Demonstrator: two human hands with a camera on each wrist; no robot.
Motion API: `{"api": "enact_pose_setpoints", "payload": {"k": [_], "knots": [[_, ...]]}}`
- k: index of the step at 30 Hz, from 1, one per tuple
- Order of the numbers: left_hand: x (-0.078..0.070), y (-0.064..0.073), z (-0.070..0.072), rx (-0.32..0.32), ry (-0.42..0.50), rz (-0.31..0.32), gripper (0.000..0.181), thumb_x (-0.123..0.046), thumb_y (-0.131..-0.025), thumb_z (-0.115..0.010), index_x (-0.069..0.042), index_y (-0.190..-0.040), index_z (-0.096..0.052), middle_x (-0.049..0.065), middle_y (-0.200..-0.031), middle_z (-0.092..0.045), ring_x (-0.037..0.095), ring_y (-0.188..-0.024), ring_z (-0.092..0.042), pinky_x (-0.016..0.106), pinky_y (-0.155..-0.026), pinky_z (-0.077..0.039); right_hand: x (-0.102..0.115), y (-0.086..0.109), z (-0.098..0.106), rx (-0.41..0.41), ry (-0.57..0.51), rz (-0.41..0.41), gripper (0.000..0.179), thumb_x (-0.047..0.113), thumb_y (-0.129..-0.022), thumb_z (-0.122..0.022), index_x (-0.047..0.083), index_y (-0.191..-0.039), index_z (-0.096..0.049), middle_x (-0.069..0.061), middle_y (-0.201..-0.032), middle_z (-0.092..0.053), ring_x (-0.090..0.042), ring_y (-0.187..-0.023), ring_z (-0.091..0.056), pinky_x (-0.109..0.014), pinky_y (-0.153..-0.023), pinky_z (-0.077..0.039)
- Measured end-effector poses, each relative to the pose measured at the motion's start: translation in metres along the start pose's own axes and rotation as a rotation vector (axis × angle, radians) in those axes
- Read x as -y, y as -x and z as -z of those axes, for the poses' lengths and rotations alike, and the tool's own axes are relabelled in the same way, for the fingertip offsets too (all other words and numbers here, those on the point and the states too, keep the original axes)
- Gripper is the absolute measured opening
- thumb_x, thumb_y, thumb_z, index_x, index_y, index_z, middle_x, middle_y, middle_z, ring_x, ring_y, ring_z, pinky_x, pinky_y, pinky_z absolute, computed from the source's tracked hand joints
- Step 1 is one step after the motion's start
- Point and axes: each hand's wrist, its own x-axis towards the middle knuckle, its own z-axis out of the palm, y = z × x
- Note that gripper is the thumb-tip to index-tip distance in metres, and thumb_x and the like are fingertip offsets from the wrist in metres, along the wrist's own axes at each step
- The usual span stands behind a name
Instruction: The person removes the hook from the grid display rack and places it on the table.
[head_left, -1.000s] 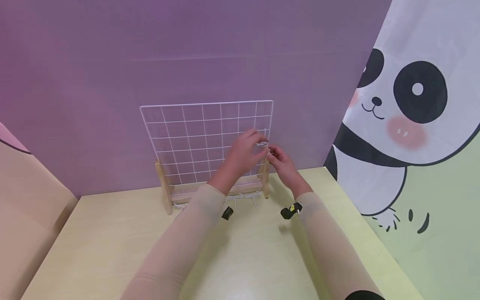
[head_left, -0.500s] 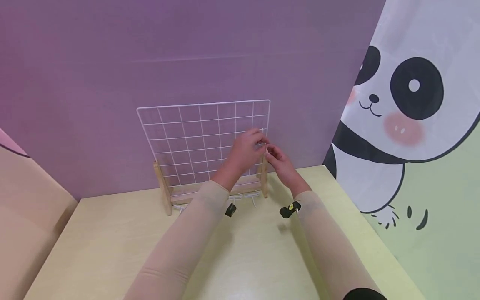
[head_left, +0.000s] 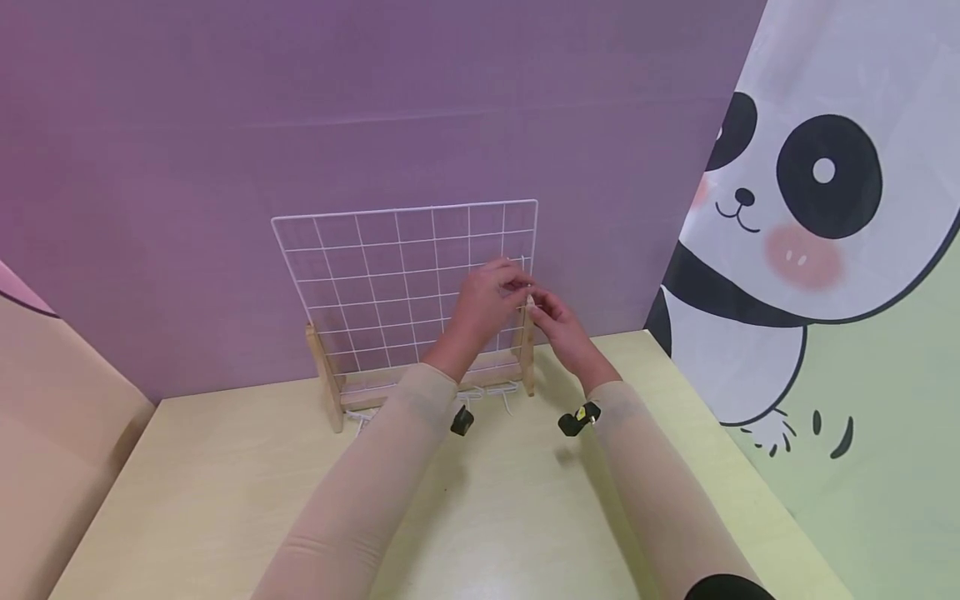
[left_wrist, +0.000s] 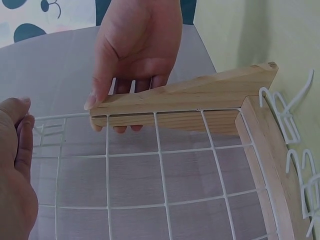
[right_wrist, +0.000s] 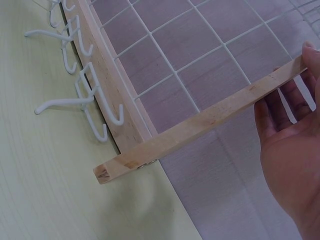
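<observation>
A white wire grid stands upright in a wooden stand. My left hand is at the grid's right side, its thumb and finger pinching a small white wire hook, which lies against the grid's edge wire. Most of that hook is hidden in the head view. Just right of it, my right hand grips the top of the stand's right upright. In the left wrist view, the thumb lies on the near face of this upright and the other fingers reach round behind it.
Several white wire hooks lie on the pale table along the stand's front bar. A purple backdrop rises close behind the grid. At the right is a wall with a panda picture.
The left hand's fingers have drawn closer to the right hand, and the white hook between them shows less now. The right hand keeps its grip on the upright. The head view has shifted slightly.
</observation>
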Motion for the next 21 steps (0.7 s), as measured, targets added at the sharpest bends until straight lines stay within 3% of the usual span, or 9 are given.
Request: {"api": "enact_pose_setpoints", "payload": {"k": [10,21], "knots": [[0.001,-0.004,0.003,-0.085,0.069,-0.058,0.009,-0.004,-0.102,-0.08,-0.004,-0.11,-0.085,0.005,-0.11,-0.078,0.021,-0.101,-0.074,0.031,-0.089,-0.063,-0.001,0.0,-0.001,0.004,-0.011,0.025,0.045,0.025,-0.119,-0.054,0.008,-0.16,-0.049,-0.016,-0.16,-0.053,-0.033,-0.152,-0.046,-0.052,-0.132,-0.031],[-0.008,-0.002,0.009,-0.114,0.089,-0.141,0.008,0.001,-0.099,-0.082,-0.002,-0.106,-0.085,0.008,-0.107,-0.079,0.022,-0.096,-0.076,0.028,-0.085,-0.063,-0.003,-0.005,-0.002,-0.002,-0.051,0.043,0.043,0.018,-0.118,-0.054,0.001,-0.158,-0.049,-0.018,-0.155,-0.055,-0.028,-0.146,-0.05,-0.049,-0.131,-0.033]]}}
